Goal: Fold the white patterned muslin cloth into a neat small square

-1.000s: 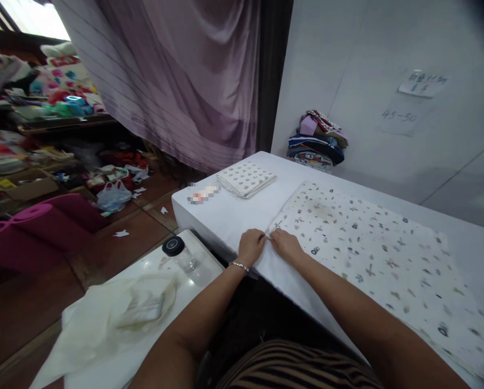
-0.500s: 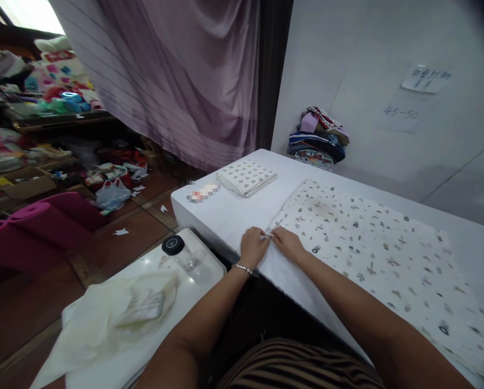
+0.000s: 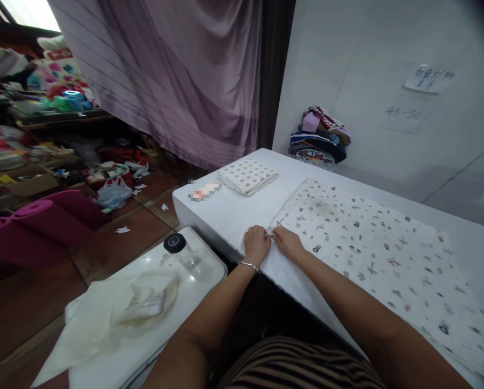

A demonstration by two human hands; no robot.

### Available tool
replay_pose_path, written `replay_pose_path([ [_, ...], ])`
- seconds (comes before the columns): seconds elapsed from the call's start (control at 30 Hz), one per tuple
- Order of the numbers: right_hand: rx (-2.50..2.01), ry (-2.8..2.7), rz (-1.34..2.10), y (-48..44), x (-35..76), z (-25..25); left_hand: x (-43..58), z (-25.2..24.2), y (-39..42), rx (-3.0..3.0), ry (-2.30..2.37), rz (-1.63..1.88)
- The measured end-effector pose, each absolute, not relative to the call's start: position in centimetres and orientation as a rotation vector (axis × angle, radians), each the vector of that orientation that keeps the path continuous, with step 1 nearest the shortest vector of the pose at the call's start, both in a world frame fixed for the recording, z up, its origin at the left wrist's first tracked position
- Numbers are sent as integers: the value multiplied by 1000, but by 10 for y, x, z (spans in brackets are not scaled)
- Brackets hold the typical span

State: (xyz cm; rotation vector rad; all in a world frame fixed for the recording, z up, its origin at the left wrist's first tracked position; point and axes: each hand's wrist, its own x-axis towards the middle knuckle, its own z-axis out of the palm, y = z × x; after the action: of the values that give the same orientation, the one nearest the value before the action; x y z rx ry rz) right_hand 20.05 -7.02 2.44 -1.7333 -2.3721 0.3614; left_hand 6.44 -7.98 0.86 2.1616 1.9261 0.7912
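Observation:
A large white cloth [image 3: 371, 254] printed with small dark figures lies spread flat on the white table [image 3: 229, 216]. My left hand [image 3: 257, 244] and my right hand [image 3: 287, 241] meet at its near left corner. Both have the fingers curled and pinched on the corner's edge. A thin bracelet circles my left wrist. A smaller folded cloth [image 3: 247, 176] with a dotted print rests further back on the table, apart from both hands.
A pile of folded coloured fabrics [image 3: 320, 136] sits against the white wall. Left of the table stands a white surface holding a black-lidded glass jar [image 3: 181, 251] and a crumpled plastic bag [image 3: 124, 310]. A purple curtain [image 3: 177, 75] hangs behind. Clutter covers the floor at left.
Both hands have stayed pinched on the cloth's corner. Only the view has shifted slightly.

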Motion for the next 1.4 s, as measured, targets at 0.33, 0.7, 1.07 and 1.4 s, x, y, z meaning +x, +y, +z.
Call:
replay_pose_path([
  [0.33, -1724, -2395, 366, -72, 200, 27, 62, 6, -77, 2193, 1866, 797],
  [0.7, -1748, -2388, 273, -72, 194, 26, 55, 24, -65, 2555, 1724, 432],
  [1.07, -1526, -2517, -19, -93, 247, 17, 49, 23, -48, 2703, 1633, 198],
  [1.4, -1951, -1878, 24, -249, 414, 11, 44, 15, -41, 2762, 1552, 298],
])
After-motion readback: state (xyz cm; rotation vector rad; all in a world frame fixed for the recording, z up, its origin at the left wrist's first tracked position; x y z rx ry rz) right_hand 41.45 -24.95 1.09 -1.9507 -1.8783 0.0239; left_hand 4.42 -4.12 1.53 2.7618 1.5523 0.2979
